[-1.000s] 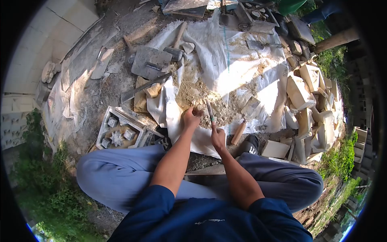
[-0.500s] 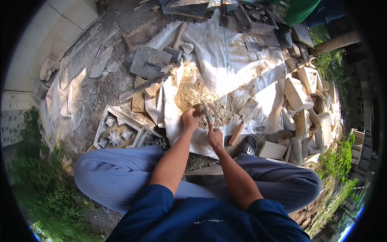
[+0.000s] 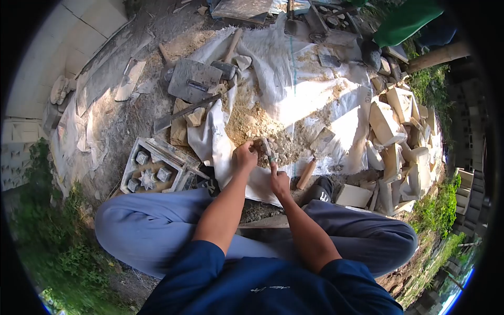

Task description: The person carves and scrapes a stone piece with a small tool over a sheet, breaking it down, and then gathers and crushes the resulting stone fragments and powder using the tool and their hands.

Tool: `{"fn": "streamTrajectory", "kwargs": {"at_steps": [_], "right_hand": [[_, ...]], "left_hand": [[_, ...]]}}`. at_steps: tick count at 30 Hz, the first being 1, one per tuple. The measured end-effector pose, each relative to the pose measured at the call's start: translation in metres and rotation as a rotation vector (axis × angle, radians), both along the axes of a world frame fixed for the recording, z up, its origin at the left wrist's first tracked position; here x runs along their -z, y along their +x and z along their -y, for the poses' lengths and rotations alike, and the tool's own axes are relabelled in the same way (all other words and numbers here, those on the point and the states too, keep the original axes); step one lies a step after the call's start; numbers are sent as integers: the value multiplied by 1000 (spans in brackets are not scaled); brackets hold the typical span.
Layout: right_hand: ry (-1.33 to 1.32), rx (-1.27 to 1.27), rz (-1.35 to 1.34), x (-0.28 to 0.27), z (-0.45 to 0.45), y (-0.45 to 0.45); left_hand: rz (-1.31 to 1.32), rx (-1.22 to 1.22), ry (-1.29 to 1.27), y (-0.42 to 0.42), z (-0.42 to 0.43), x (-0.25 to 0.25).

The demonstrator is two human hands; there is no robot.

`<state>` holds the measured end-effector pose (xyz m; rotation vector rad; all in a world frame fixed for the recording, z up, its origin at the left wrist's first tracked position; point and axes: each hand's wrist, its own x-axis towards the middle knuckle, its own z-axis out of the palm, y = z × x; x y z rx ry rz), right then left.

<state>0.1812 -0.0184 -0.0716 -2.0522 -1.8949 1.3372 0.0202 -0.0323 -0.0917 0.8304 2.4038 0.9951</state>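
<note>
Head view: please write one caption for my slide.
Right grip holding a tool, left grip beside it, over rubble on white sheeting.

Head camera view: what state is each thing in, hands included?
Right hand: closed around the hand tool.
Left hand: curled; whether holding anything is unclear.
Hand tool: gripped, partly hidden.
Wooden-handled trowel: lying unheld.
White woven sheet: spread, wrinkled, strewn with rubble.
Wooden-handled hammer: lying unheld.
Star-patterned mould: face up.

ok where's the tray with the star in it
In the head view, the tray sits at the left, just beyond the left knee and left of the white sheet.
</note>
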Motion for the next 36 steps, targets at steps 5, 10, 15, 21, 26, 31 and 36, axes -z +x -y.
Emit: {"fn": "streamTrajectory", "kwargs": {"at_steps": [5,10,15,21,26,31,36], "right_hand": [[-10,20,-101,-44,-12,-11],[87,133,-469,-21,-20,-10],[-61,77,-61,-10,-21,7],[-28,92,-160,-26,-23,-3],[6,207,-630,-21,-24,-4],[-131,181,-132,0,-21,-3],[-130,180,-261,-19,-21,-4]], "left_hand": [[335,-21,122,-2,1,4],[325,-61,170,3,-2,-3],[291,-17,41,0,-3,-14],[312,-39,59,-1,-5,-9],[260,-51,83,3,-5,-18],[387,-65,141,2,-3,-3],[372,-57,158,2,-3,3]]}}
